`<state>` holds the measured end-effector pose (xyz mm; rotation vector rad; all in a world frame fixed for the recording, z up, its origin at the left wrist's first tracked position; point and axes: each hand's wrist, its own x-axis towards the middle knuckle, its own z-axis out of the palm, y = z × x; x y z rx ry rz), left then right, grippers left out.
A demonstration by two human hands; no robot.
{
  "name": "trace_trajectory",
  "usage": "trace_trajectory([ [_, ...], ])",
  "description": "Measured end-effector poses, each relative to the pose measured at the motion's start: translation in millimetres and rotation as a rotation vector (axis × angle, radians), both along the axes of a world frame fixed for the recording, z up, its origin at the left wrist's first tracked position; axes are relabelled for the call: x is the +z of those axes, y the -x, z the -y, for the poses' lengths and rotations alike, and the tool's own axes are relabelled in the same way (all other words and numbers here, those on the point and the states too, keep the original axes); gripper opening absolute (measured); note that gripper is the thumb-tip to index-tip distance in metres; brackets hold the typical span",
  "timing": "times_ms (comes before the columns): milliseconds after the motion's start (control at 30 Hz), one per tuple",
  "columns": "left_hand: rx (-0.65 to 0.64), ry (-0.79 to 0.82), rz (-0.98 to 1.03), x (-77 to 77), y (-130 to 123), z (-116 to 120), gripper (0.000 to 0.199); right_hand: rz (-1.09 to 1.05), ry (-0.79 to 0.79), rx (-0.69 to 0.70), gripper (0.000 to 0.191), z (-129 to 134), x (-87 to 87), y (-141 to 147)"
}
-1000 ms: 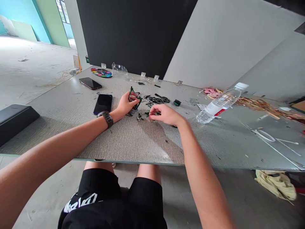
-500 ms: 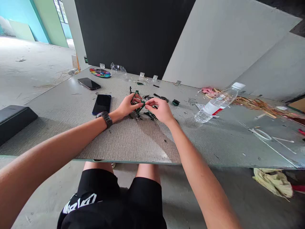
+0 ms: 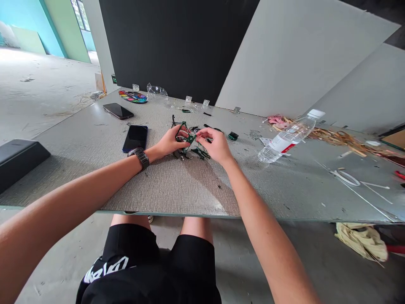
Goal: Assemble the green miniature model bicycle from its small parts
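My left hand is closed on a small dark green frame-like part, held just above the table. Close to its right side, my right hand has thumb and fingertips pinched together; what they hold, if anything, is too small to make out. Dark green pieces lie beneath and between the hands. Behind my right hand are black round parts, partly covered by it. A small dark green block sits to the right of that hand.
Two phones and a colourful palette lie at the left of the table. A tilted water bottle stands right. A dark box is at far left, white ties at far right.
The green part has turned in my left hand and shows more of its face. My right fingertips have moved slightly right, away from it.
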<state>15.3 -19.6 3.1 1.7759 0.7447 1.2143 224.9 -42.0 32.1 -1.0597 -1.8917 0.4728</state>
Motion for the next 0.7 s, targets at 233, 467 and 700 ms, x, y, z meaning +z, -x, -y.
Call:
trace_trajectory([
  [233,0.002,0.060,0.040,2.1,-0.8,2.5,0.040,-0.002,-0.016,-0.029,0.028,1.1,1.6,-0.8],
  [467,-0.025,0.094,0.062,4.1,-0.7,4.0,0.041,-0.053,0.005,-0.017,0.022,0.1,-0.6,2.0],
  [700,-0.029,0.085,0.056,2.6,-0.3,3.3,0.039,-0.041,0.038,-0.026,0.021,3.2,1.0,4.1],
])
